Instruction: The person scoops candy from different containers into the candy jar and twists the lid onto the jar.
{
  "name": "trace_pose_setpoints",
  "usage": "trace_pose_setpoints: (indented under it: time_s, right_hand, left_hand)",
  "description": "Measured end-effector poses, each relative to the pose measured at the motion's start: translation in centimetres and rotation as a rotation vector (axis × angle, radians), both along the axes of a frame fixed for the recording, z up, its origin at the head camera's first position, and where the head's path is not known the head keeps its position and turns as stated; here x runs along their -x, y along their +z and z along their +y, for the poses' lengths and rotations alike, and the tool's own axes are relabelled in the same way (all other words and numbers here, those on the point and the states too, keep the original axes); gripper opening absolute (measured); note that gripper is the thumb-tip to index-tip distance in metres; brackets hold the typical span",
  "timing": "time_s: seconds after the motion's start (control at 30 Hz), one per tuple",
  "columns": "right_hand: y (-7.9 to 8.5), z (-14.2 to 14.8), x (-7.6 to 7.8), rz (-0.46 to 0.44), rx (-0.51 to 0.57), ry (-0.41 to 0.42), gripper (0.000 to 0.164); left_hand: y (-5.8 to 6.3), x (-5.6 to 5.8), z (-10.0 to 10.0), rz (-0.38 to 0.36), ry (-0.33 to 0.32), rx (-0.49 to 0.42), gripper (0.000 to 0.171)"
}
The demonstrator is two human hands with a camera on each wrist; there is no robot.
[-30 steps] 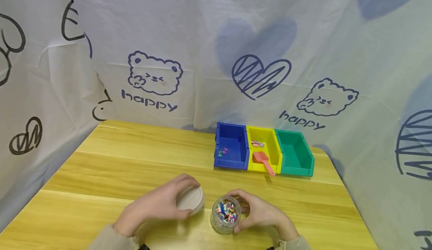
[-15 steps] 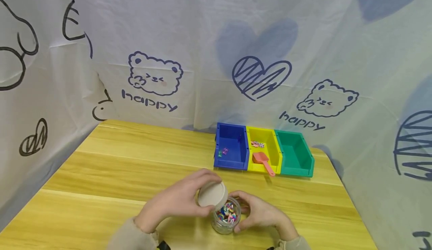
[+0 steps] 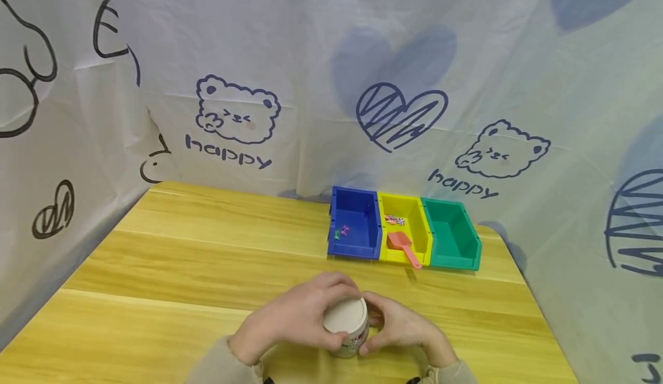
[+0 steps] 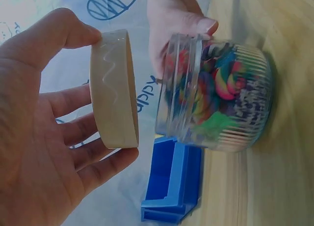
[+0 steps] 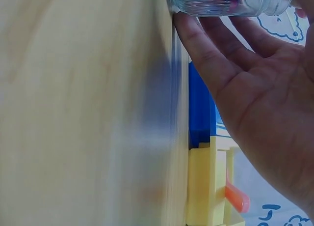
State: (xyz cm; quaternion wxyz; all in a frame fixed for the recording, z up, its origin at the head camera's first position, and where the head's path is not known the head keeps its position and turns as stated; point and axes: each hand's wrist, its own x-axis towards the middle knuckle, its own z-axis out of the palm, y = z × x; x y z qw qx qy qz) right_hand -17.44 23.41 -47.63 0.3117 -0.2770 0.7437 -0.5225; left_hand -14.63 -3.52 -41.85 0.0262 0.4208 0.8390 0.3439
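Note:
A glass jar [image 3: 351, 348] stands upright on the table near its front edge. Through its ribbed wall, several small multicoloured pieces show in the left wrist view of the jar [image 4: 221, 98]. My left hand [image 3: 300, 315] grips a round cream lid [image 3: 345, 314] by its rim, thumb on one side and fingers on the other. The lid hangs over the jar's mouth; a gap between lid [image 4: 114, 91] and glass shows in the left wrist view. On the jar's right side my right hand [image 3: 406, 331] holds the glass between thumb and fingers.
Beyond the hands stand a blue bin [image 3: 354, 251], a yellow bin [image 3: 425, 251] and a green bin [image 3: 456, 262], side by side. Small pieces lie in the blue and yellow ones. A pink scoop [image 3: 401, 242] leans over the yellow bin's front. A printed cloth [image 3: 311, 56] surrounds the table.
My left hand has carried the lid rightward, from beside the jar to over its mouth, covering the contents from above. My right hand has stayed at the jar.

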Motion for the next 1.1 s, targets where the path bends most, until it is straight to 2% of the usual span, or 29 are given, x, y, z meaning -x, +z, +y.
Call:
trace_pose_setpoints:
  time_s: [0.23,0.4,0.87,1.1]
  right_hand:
    - [0.1,0.1,0.0,-0.032,0.016,0.005,0.095]
    - [0.0,0.1,0.0,-0.011,0.012,0.016,0.097]
    - [0.2,0.1,-0.1,0.015,-0.021,0.012,0.099]
    - [0.2,0.1,0.0,-0.008,-0.018,0.011,0.099]
  left_hand:
    - [-0.3,-0.2,0.9,0.036,-0.006,0.045,0.059]
    - [-0.5,-0.2,1.3,0.077,-0.007,0.081,0.057]
    - [-0.8,-0.1,2.0,0.115,0.015,0.153,0.057]
    - [-1.0,-0.1,2.2,0.130,0.008,0.177,0.054]
